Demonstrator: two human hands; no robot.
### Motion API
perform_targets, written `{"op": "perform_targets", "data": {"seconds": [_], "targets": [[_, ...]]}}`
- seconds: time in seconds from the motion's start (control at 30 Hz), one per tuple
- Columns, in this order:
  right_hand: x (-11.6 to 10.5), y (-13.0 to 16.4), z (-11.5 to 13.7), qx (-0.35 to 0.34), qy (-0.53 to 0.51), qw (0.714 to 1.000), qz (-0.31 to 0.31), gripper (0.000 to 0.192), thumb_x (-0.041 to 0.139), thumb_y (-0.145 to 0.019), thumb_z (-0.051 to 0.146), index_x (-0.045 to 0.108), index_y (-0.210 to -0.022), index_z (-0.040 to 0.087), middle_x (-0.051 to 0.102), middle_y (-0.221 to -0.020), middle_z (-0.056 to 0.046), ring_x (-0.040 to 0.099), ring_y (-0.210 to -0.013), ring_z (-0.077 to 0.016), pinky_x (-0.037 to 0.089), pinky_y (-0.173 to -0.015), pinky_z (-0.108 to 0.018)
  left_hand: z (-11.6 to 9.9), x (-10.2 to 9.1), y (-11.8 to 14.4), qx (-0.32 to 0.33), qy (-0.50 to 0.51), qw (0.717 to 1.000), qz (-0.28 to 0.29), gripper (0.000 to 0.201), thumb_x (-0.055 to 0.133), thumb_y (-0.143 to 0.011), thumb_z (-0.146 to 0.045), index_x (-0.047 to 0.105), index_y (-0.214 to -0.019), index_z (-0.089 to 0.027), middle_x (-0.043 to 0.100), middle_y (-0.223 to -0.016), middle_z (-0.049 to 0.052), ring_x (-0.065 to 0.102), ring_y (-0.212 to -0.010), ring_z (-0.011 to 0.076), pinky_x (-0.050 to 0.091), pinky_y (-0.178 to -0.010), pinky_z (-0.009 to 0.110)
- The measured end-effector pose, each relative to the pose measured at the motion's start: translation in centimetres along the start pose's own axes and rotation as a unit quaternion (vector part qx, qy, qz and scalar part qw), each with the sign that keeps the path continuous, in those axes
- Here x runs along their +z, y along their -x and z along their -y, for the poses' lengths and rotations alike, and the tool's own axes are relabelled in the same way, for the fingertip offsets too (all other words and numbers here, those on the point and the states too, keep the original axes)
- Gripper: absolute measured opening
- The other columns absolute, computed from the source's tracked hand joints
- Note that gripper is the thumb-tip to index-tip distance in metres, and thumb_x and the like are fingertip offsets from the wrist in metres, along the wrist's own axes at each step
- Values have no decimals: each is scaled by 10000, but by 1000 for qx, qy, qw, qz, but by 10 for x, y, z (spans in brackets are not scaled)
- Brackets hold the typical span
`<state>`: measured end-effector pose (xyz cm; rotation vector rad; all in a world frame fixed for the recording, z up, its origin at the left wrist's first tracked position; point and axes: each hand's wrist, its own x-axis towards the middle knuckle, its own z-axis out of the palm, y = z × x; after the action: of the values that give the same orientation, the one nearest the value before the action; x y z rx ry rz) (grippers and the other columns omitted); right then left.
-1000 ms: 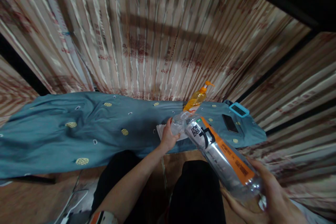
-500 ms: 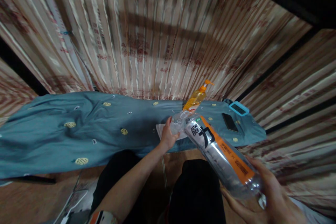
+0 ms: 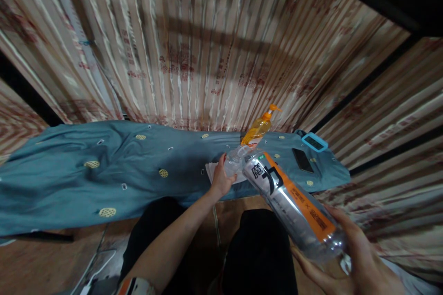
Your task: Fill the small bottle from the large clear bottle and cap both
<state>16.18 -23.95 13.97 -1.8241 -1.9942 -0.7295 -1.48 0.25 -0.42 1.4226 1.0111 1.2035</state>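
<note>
My right hand point(image 3: 353, 258) grips the base of a large clear plastic bottle point(image 3: 290, 203) with an orange and grey label, tilted so its neck points away toward the table. My left hand point(image 3: 221, 179) is wrapped around a small clear bottle point(image 3: 235, 159) that stands at the table's near edge, right beside the big bottle's neck. Under the small bottle lies a white folded cloth or paper point(image 3: 212, 170). Whether anything flows between the two bottles cannot be seen.
A teal patterned cloth point(image 3: 104, 170) covers the low table. An orange pump bottle point(image 3: 259, 126) stands behind the small bottle. A dark phone point(image 3: 302, 160) and a blue-framed device point(image 3: 314, 142) lie at the right end. Striped curtains hang behind. My dark-trousered knees are below.
</note>
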Motion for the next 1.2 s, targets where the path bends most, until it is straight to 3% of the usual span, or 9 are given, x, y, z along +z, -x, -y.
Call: {"op": "perform_targets", "data": {"seconds": [0.1,0.23,0.4,0.57,0.9,1.07,1.2], "targets": [[-1,1,1,0,11,1000,-1,817,511,-938,657,381,-1479,59,702,-1148,-200,758,-765,-233,621,-609,-297,4,1,0,-1,12,1000,-5,868,792,-630,-126,442,-1417,-233,600,-1378,115,565,-1290,308,388,-1179,517],[-1,4,-1,4,29,1000,5,849,504,-931,684,383,-1480,48,704,-1148,-201,753,-725,-231,593,-528,-295,7,1,-1,3,26,1000,-8,869,804,-624,-124,458,-1410,-261,617,-1349,89,581,-1263,300,390,-1173,517],[-2,1,0,2,25,1000,-10,846,476,-938,693,405,-1463,35,705,-1140,-202,761,-763,-240,618,-608,-300,5,2,-1,4,19,1000,-10,867,786,-621,-108,455,-1414,-230,612,-1362,104,578,-1274,302,398,-1173,499],[-4,-3,1,-11,28,1000,2,788,474,-961,650,416,-1441,28,706,-1106,-204,745,-696,-214,588,-536,-281,5,4,-1,5,21,1000,-12,882,782,-604,-92,451,-1409,-231,607,-1366,108,580,-1277,305,409,-1164,494],[-4,-2,1,-1,19,1000,-5,807,502,-947,653,375,-1488,69,700,-1159,-198,762,-811,-239,594,-552,-281,7,3,-1,2,12,1000,-14,887,790,-610,-112,447,-1420,-228,599,-1381,113,576,-1283,312,398,-1179,512],[-4,-2,-1,5,24,1000,7,824,477,-936,691,359,-1500,101,710,-1125,-178,737,-691,-225,563,-484,-300,4,3,-1,6,21,1000,-12,881,786,-613,-98,445,-1411,-252,610,-1365,93,587,-1275,302,414,-1166,506],[-2,-3,0,-1,23,1000,5,802,485,-942,673,383,-1474,81,710,-1105,-182,721,-646,-209,551,-469,-289,2,2,0,2,8,1000,-3,883,773,-622,-110,419,-1428,-190,608,-1366,128,590,-1268,306,416,-1164,505]]}}
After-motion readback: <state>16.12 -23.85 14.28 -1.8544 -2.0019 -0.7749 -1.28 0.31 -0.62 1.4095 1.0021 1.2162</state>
